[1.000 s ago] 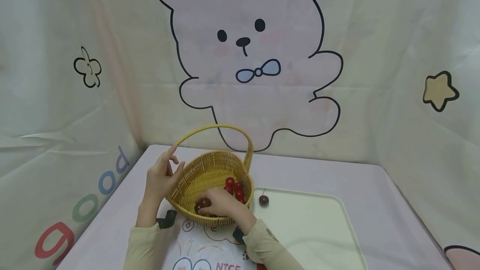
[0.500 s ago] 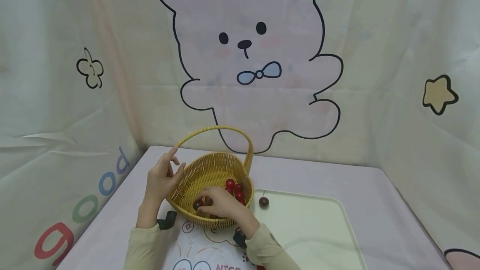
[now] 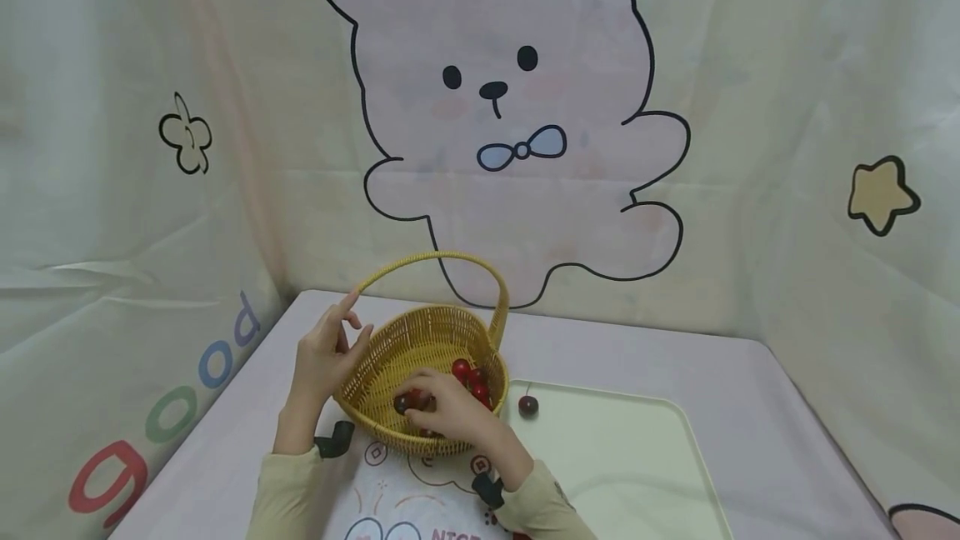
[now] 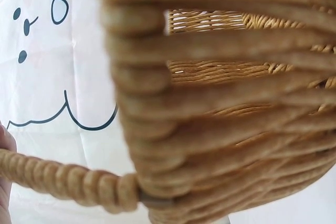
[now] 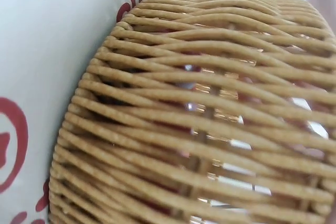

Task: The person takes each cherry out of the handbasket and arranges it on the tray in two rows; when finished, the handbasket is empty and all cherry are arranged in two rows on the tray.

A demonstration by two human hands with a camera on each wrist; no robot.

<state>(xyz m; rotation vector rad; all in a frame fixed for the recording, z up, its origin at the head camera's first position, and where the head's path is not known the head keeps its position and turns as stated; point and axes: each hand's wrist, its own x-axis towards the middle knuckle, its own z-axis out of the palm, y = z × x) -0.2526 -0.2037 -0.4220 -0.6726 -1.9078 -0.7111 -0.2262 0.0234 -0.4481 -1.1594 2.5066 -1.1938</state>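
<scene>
A yellow woven basket (image 3: 375,407) with a tall arched handle (image 3: 435,255) stands on the table. My left hand (image 3: 322,361) holds the handle's left side, its index finger pointing up along it. In the left wrist view the handle (image 4: 68,184) crosses in front of a strip of that hand. My right hand (image 3: 450,415) reaches over the near rim and pinches a dark red cherry (image 3: 402,404) inside the basket. Several red cherries (image 3: 477,377) lie at the basket's right side. Only the basket's outer weave (image 5: 157,114) shows close up in the right wrist view, hiding the fingers.
A pale flat tray (image 3: 622,457) lies right of the basket, with one stemmed dark cherry (image 3: 528,406) near its far left corner. The white tablecloth (image 3: 637,348) carries printed drawings near the front. A cloth backdrop (image 3: 697,232) with a cartoon figure hangs behind.
The right hand, with the cherry in its fingers, has risen slightly inside the basket. The left hand stays at the handle. The whole head view has shifted a little.
</scene>
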